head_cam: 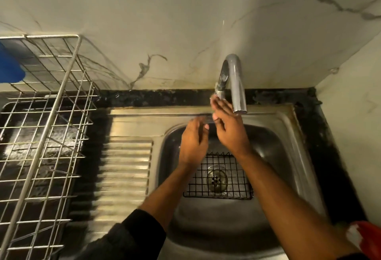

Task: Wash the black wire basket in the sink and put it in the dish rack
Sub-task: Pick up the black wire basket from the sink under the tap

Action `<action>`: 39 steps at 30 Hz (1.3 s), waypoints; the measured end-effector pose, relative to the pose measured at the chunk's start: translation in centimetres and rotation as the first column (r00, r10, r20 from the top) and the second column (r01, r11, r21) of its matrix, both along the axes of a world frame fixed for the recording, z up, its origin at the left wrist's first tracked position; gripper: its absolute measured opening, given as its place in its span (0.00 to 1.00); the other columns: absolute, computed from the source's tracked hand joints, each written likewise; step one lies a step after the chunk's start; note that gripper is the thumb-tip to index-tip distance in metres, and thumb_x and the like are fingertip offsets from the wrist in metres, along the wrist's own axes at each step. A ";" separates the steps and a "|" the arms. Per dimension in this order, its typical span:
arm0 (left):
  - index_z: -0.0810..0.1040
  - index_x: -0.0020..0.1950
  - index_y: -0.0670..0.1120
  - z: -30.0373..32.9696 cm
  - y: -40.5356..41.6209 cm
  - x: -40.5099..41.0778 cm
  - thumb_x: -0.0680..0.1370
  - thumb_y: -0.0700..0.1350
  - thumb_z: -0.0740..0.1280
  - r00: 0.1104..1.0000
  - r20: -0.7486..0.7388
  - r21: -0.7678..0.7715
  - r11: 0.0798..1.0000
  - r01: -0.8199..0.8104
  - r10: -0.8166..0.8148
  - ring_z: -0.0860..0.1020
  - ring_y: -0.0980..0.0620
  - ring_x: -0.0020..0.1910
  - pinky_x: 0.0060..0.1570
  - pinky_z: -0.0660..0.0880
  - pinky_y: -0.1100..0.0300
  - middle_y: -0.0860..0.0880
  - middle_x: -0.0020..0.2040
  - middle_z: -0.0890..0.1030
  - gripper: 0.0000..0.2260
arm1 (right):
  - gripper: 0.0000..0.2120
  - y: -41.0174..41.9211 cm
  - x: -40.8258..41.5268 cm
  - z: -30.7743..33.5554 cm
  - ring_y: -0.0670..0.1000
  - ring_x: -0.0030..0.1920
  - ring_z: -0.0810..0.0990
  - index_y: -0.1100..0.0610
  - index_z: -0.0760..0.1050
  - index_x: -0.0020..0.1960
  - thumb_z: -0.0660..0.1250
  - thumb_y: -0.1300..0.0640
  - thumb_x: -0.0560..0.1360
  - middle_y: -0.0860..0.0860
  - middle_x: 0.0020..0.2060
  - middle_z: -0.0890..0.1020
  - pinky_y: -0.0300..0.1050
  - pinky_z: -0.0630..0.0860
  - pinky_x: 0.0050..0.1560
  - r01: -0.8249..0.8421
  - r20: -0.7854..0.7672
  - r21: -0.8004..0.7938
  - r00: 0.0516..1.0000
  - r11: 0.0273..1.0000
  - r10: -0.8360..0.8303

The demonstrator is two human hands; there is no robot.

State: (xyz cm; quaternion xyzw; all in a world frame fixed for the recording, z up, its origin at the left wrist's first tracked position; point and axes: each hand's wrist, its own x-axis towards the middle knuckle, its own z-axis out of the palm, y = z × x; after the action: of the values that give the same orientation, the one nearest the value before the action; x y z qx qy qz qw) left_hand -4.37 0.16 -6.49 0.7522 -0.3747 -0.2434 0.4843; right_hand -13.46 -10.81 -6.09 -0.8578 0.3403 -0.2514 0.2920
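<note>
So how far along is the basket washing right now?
Nothing looks finished. The black wire basket lies in the sink over the drain, untouched. Both hands, left hand and right hand, are empty under the faucet. Left: wash it, then move it to the dish rack.

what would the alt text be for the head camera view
Two bare hands, left hand and right hand, reach under the tap above a steel sink, where a black wire basket lies over the drain. A dish rack stands left.

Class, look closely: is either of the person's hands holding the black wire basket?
No: the black wire basket lies over the sink's drain, while the left hand and right hand are raised empty near the faucet.
</note>
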 end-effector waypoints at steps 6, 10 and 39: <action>0.80 0.57 0.40 0.1 -2.2 -4.2 0.86 0.40 0.59 0.733 -0.679 0.038 0.999 -0.026 0.045 0.85 0.50 0.45 0.42 0.83 0.58 0.44 0.47 0.85 0.10 | 0.14 2.1 -1.3 0.6 0.45 0.59 0.80 0.55 0.79 0.64 0.61 0.54 0.83 0.52 0.58 0.82 0.40 0.77 0.61 0.186 0.189 0.293 0.950 0.938 -0.247; 0.78 0.42 0.45 0.2 -3.9 -4.8 0.84 0.41 0.59 0.631 -0.775 0.017 0.999 -0.052 0.046 0.79 0.51 0.34 0.29 0.76 0.62 0.50 0.34 0.80 0.13 | 0.10 3.4 -2.9 2.2 0.42 0.47 0.83 0.56 0.83 0.56 0.63 0.59 0.82 0.48 0.44 0.85 0.41 0.80 0.54 0.174 0.210 0.502 0.926 0.847 -0.314; 0.79 0.46 0.50 -6.3 -2.5 -4.5 0.84 0.54 0.61 0.959 -0.194 0.241 0.938 0.249 -0.205 0.84 0.53 0.45 0.54 0.82 0.48 0.51 0.42 0.85 0.13 | 0.23 3.4 -11.3 -9.2 0.51 0.51 0.79 0.53 0.72 0.67 0.73 0.50 0.75 0.54 0.61 0.79 0.46 0.78 0.46 0.611 -0.546 0.607 0.786 0.508 -0.291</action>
State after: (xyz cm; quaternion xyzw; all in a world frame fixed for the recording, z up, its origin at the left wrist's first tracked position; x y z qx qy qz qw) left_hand -8.92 -2.38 -12.77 0.7384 -0.3820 -0.4070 0.3783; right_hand -24.78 -7.44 -15.32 -0.5620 0.6774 0.0156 0.4745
